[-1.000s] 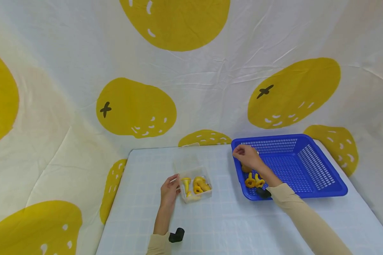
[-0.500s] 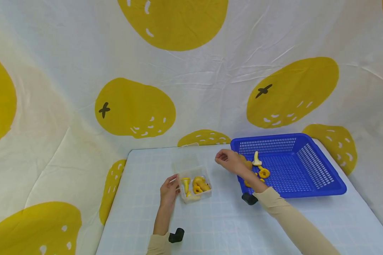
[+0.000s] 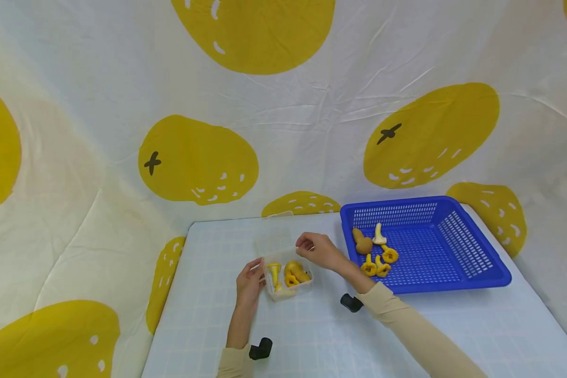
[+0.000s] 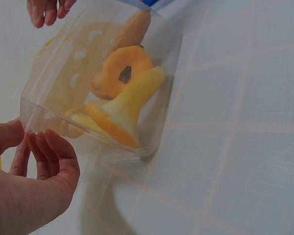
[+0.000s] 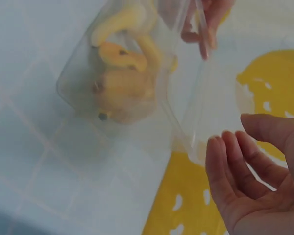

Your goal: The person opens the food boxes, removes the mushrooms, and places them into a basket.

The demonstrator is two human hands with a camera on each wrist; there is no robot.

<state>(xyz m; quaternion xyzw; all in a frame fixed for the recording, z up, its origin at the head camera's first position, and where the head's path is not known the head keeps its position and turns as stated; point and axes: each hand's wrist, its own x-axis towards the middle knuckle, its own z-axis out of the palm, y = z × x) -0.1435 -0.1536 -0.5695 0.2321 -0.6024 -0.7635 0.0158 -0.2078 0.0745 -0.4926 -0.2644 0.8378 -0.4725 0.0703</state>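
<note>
A clear plastic box [image 3: 283, 294] with a hinged lid [image 3: 273, 239] folded back stands on the table. Inside lie yellow mushrooms [image 4: 132, 100] and a brown-yellow one [image 3: 300, 272]. My left hand [image 3: 249, 283] pinches the box's left rim between thumb and fingers, plainest in the left wrist view. At the box's far right corner is my right hand [image 3: 318, 251]. In the right wrist view its thumb and loosely bent fingers [image 5: 235, 171] stand apart, with nothing between them. Whether that hand touches the rim cannot be told.
To the right stands a blue perforated basket [image 3: 489, 247]. Several mushrooms lie at its left end, among them a brown one [image 3: 363, 242], a white one [image 3: 379, 234] and yellow ones [image 3: 368, 266]. Behind the table [image 3: 312, 341] hangs a cloth [image 3: 302, 136] printed with yellow fruit.
My right hand has moved left from above the basket to the box's far right corner, uncovering the mushrooms in the basket. The left hand has stayed on the box rim.
</note>
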